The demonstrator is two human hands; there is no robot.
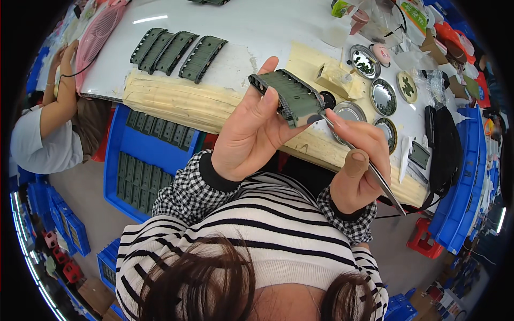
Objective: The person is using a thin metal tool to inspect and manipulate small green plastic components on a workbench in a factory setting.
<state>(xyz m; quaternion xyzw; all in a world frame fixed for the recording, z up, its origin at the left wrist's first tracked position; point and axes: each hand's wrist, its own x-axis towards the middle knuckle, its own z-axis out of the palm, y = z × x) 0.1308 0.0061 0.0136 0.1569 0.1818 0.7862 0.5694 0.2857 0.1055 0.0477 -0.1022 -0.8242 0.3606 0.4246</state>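
My left hand [241, 136] is closed round a dark green model tank hull [292, 92] with tracks along its sides, held tilted above the table's near edge. In my right hand [360, 171] is a pair of metal tweezers [381, 184], its tip end at the hull's near right corner. Whether the tips grip a small part is too small to tell. Several similar green hulls [202, 58] stand in a row on the white table, beyond my left hand. Round metal dishes [383, 97] with small green parts lie to the right of my hands.
Yellowish padding [176, 99] covers the table's front edge. Below it at left, a blue bin [111, 160] holds rows of green hulls. A co-worker's arm [65, 93] is at far left, beside a pink mesh object [101, 40]. A black bag [447, 144] hangs at right.
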